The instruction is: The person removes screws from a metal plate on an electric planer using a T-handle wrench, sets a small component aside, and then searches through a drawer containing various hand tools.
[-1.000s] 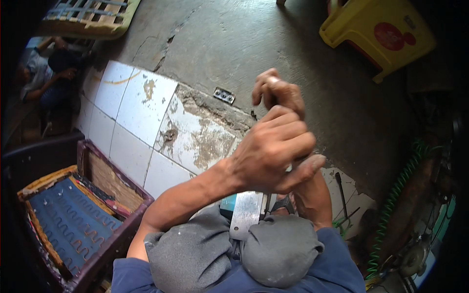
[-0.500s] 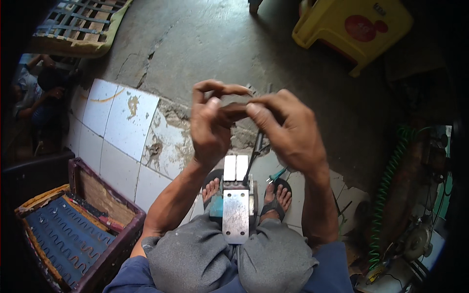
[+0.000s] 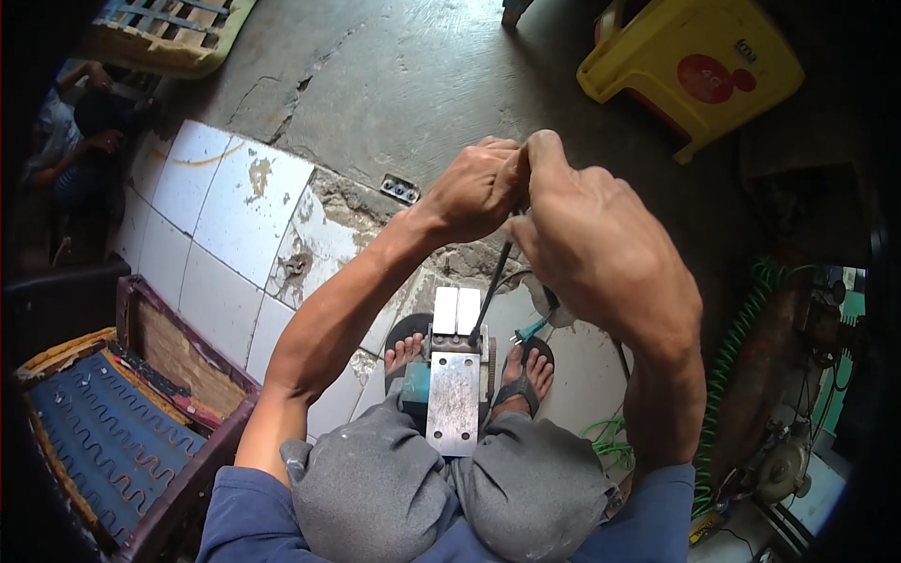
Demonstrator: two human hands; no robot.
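An upturned electric hand planer, with metal sole plates and a teal body, sits between my knees. Beside its drum, a thin dark rod slants up toward my hands. My left hand is closed, its fingers curled against my right hand. My right hand, also closed, is bent over at the wrist, with its thumb near the rod's upper end. The fingers hide whatever either hand holds. I cannot tell whether they grip the rod.
A teal plug lies near my right foot. Ahead are a small block with holes and a yellow plastic stool. An upholstery frame with springs stands left; a coiled green hose hangs right. Another person is far left.
Both hands have moved right and closed together, with the left fingers no longer spread. The small block on the floor has come into sight, and the view has shifted slightly.
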